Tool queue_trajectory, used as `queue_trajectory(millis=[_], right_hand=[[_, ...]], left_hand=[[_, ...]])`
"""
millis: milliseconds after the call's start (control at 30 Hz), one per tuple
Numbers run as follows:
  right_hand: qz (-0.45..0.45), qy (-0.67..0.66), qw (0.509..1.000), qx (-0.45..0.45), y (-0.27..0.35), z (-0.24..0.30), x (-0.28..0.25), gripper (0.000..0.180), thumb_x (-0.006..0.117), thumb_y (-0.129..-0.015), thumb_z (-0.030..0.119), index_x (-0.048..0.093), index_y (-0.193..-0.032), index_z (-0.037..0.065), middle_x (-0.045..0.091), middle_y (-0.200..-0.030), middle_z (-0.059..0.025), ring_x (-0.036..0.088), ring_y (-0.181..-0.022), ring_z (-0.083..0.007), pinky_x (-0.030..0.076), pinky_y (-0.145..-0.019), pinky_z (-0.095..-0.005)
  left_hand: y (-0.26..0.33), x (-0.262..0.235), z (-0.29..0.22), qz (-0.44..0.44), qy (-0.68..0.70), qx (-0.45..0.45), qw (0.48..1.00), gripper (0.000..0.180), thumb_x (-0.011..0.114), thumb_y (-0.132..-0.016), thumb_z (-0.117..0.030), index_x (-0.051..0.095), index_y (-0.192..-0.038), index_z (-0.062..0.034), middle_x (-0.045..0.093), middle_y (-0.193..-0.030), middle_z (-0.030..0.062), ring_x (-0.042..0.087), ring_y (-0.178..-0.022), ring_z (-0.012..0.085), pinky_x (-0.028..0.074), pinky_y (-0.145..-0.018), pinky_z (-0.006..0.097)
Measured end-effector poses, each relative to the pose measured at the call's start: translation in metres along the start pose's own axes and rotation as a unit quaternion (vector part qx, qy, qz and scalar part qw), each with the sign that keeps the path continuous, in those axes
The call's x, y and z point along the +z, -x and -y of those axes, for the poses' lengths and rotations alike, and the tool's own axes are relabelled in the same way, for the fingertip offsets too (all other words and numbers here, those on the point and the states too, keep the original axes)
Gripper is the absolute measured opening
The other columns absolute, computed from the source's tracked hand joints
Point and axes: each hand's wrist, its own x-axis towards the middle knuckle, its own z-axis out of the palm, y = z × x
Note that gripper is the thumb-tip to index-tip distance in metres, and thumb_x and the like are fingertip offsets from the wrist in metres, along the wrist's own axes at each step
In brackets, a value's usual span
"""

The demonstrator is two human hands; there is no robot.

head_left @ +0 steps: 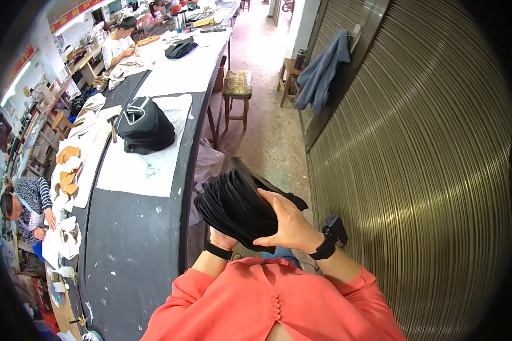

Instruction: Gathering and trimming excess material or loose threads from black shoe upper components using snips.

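A thick stack of black, soft-looking cut pieces (pixel 230 202) is held in front of my body, beside the table's right edge. My right hand (pixel 290 221) grips its right side, thumb and fingers spread over the layers. Underneath, at the near left, my left hand (pixel 223 238) supports the stack; its fingers are mostly hidden by it. The many thin layers fan out toward the left. Whether they are cloth or leather I cannot tell.
The long dark table (pixel 136 233) bears a white sheet (pixel 153 176), a black bundle (pixel 145 126) and a hammer (pixel 113 128). Two people work along its left side. A stool (pixel 237 85) stands in the aisle; a ribbed metal shutter (pixel 421 170) runs along my right.
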Motion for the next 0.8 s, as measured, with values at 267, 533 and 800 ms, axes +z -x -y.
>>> queue_trajectory(millis=[267, 533, 800], right_hand=[[0.077, -0.13, 0.983, 0.101, -0.131, -0.128, -0.041, 0.111, 0.088, -0.061, 0.034, 0.025, -0.144, -0.003, 0.043, -0.138, -0.0228, 0.044, -0.129, -0.0325, 0.035, -0.108, -0.0383], [0.172, -0.118, 0.977, 0.033, -0.285, -0.227, -0.092, 0.113, 0.089, -0.059, 0.035, 0.023, -0.143, -0.001, 0.044, -0.137, -0.0217, 0.047, -0.126, -0.033, 0.038, -0.106, -0.0388], [0.139, -0.138, 0.98, -0.039, -0.408, -0.287, -0.11, 0.1, 0.086, -0.061, 0.033, 0.031, -0.138, 0.001, 0.048, -0.129, -0.0217, 0.049, -0.121, -0.0369, 0.04, -0.102, -0.0408]], left_hand=[[-0.154, 0.0, -0.041, -0.169, -0.035, -0.003, 0.985, 0.046, 0.041, -0.098, -0.037, 0.052, -0.131, -0.0063, 0.054, -0.134, 0.0118, 0.052, -0.121, 0.0291, 0.039, -0.106, 0.044], [-0.288, -0.017, -0.074, -0.152, -0.009, 0.12, 0.981, 0.046, 0.042, -0.098, -0.037, 0.052, -0.133, -0.0083, 0.055, -0.134, 0.01, 0.051, -0.122, 0.0284, 0.036, -0.108, 0.043], [-0.407, -0.028, -0.139, -0.105, 0.004, 0.137, 0.985, 0.052, 0.04, -0.098, -0.041, 0.046, -0.138, -0.0085, 0.048, -0.14, 0.0109, 0.046, -0.128, 0.029, 0.031, -0.111, 0.043]])
